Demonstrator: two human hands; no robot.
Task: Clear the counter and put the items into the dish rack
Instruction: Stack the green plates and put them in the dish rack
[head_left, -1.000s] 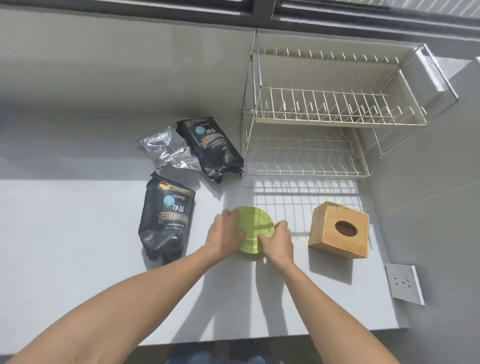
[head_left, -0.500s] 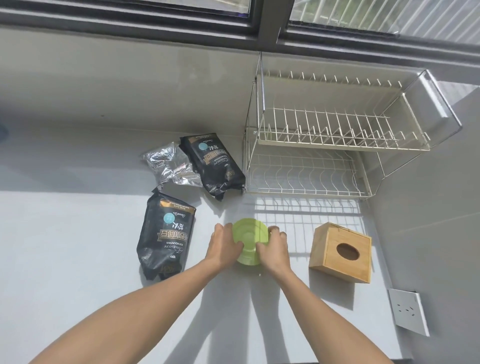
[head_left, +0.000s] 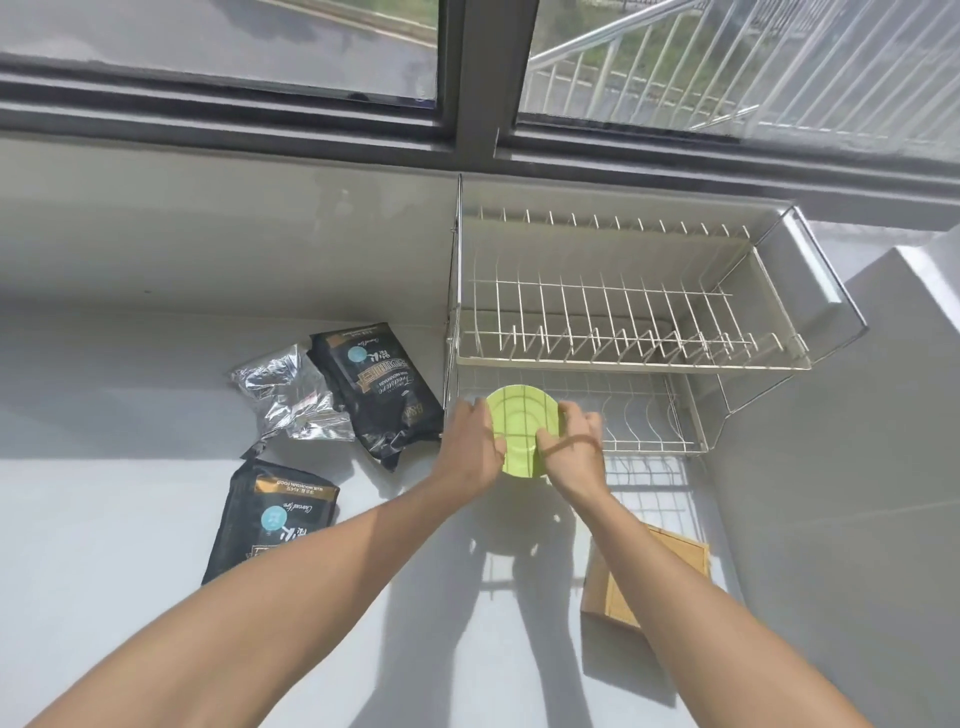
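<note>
A light green plate (head_left: 522, 426) is lifted off the counter, tilted with its face toward me, right in front of the lower tier of the white wire dish rack (head_left: 634, 364). My left hand (head_left: 470, 447) grips its left edge and my right hand (head_left: 574, 452) grips its right edge. Both tiers of the two-tier rack hold nothing. The rack stands at the back right of the grey counter (head_left: 104, 519), against the wall.
Two black food pouches (head_left: 382, 389) (head_left: 270, 519) and a crumpled silver bag (head_left: 288, 395) lie left of the rack. A wooden tissue box (head_left: 618, 587) sits under my right forearm. A grey wall rises close on the right. A window runs above the rack.
Both hands have raised the green plate from the counter and carried it forward, up to the front of the rack's lower tier. The view has tilted upward.
</note>
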